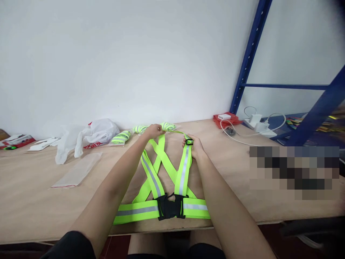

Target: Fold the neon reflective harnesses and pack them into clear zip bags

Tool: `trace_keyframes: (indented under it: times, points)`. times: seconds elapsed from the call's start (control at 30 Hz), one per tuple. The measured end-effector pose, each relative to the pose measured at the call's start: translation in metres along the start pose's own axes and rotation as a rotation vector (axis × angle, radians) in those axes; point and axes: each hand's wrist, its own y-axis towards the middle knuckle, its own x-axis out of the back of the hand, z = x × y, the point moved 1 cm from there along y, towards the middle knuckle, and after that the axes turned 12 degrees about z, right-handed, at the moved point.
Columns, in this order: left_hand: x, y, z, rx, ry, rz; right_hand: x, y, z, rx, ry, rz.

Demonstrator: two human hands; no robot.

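A neon-yellow reflective vest (pixel 184 169) made of straps with silver stripes lies on the table in front of me. Its black buckle (pixel 171 207) is fastened at the near edge, and the rear straps cross behind it. My left hand (pixel 154 131) is closed on the far end of a shoulder strap, its fingertips partly hidden. At the right shoulder strap, my right hand (pixel 197 146) grips the webbing beside a black slider (pixel 189 141). A thin length of strap stretches between the two hands.
Packed reflective straps (pixel 120 138) lie beyond my left arm, beside a white plastic bag (pixel 104 131). A flat clear pouch (pixel 78 170) rests at left. Chargers with cables (pixel 262 126) and a red bag (pixel 235 118) sit near the blue rack (pixel 246 64) at right.
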Motion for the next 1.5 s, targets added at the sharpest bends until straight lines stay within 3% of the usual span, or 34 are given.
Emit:
trace_keyframes:
  times: [0.07, 0.13, 0.27, 0.4, 0.57, 0.7, 0.8, 0.87, 0.97, 1.1, 1.23, 1.5]
  points:
    - [-0.01, 0.001, -0.006, 0.084, 0.047, -0.113, -0.002, -0.002, -0.002, 0.001, 0.004, 0.028]
    - [-0.021, -0.001, -0.012, 0.138, 0.07, -0.155, -0.004, -0.001, -0.005, 0.053, -0.049, 0.071]
    - [-0.033, -0.012, -0.022, 0.128, 0.084, -0.114, -0.004, 0.005, -0.01, 0.217, -0.663, -0.005]
    - [-0.025, -0.033, -0.02, 0.075, 0.132, -0.098, -0.001, 0.007, -0.015, 0.193, -1.032, -0.19]
    - [-0.001, -0.071, 0.017, 0.11, 0.134, -0.129, -0.011, -0.004, -0.014, 0.137, -1.283, -0.277]
    - [0.003, -0.104, 0.057, 0.123, -0.011, -0.12, -0.047, -0.015, -0.011, 0.324, -1.551, -0.197]
    - [-0.004, -0.12, 0.074, 0.008, -0.193, -0.068, -0.082, -0.029, -0.023, 0.367, -1.606, 0.034]
    - [-0.01, -0.126, 0.079, -0.076, -0.297, -0.048, -0.101, -0.041, -0.039, 0.265, -1.668, 0.181]
    - [-0.016, -0.128, 0.083, -0.143, -0.371, -0.074, -0.116, -0.058, -0.063, 0.081, -1.766, 0.271]
    - [-0.027, -0.126, 0.088, -0.131, -0.378, -0.205, -0.113, -0.069, -0.084, -0.024, -1.856, 0.254]
    - [-0.037, -0.123, 0.09, -0.13, -0.365, -0.282, -0.104, -0.067, -0.093, 0.001, -1.928, 0.234]
    - [-0.024, -0.126, 0.078, -0.262, -0.366, -0.332, -0.098, -0.063, -0.094, 0.015, -1.896, 0.236]
